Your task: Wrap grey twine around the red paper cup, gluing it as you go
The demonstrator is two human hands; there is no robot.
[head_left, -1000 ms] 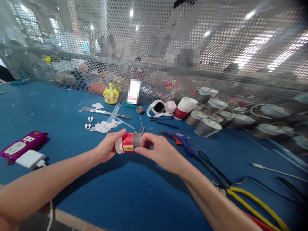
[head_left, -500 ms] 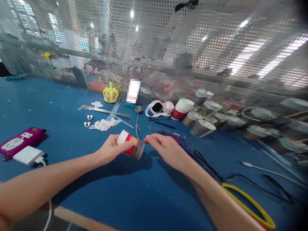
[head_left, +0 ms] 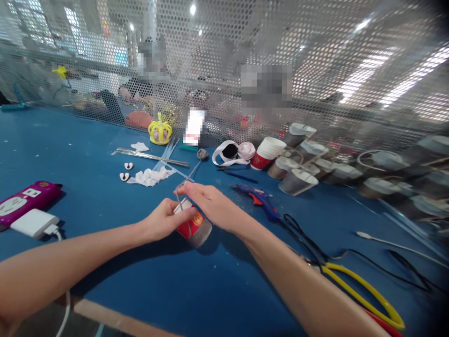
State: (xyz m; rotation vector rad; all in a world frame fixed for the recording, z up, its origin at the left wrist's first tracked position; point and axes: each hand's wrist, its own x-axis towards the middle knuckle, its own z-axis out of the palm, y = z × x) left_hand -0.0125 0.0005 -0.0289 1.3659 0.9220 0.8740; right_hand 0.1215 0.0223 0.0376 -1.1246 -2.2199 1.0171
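A: Where is the cup now?

B: The red and white paper cup (head_left: 198, 219) is above the blue counter (head_left: 147, 290), tilted, with its white rim toward the far left and its base toward the near right. Around the base end goes a close-wound band of grey yarn (head_left: 201, 234).

A: And how are the hands?

B: The left hand (head_left: 162, 220) is closed around the rim side, its thumb lying on the red wall. The right hand (head_left: 214, 206) bends over the cup, and its fingertips seem to pinch the thin grey yarn strand (head_left: 194, 169). This strand leads to the small grey yarn ball (head_left: 202, 154), farther on the counter.

A: Which step is it, in your opinion?

B: I judge it is the winding of yarn around the cup. A loose length crosses the white rim.

A: What does the next move call for?

B: I think, a steady left grip and a lightly tight strand, so that the loose length can lie beside the band. The blue glue gun with red trigger (head_left: 267, 206) lies apart, untouched.
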